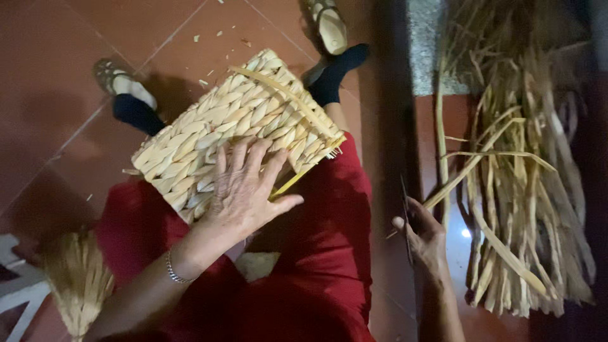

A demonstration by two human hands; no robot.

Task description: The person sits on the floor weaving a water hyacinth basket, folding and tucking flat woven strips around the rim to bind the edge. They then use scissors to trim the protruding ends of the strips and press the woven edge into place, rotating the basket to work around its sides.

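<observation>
Woven straw-coloured basket panel [237, 130] of thick plaited fibre rests tilted across my lap, on my red trousers [316, 253], with its far corner out over the floor between my feet. One loose flat strand [288, 95] lies slantwise across its upper face. My left hand [244, 190] lies flat on the near edge of the weave, fingers [253, 158] spread and released, pressing down rather than gripping. My right hand [423, 237] reaches out to the side, fingers curled around what looks like a dark, slim blade [405, 215]; a long pale dried stalk [465, 171] seems to touch that hand, though I cannot tell whether I hold it.

To do this well, I judge the left palm should keep firm, even weight on the panel so it does not slide off my knee, and the right should take one stalk cleanly, away from the tangle.

Beyond lies a big heap of dried straw stalks [525, 190] on the reddish tiled floor [57, 69]. A smaller plaited bundle [76, 278] sits by my left knee. Dark socks and pale sandals [130, 95] show ahead.
</observation>
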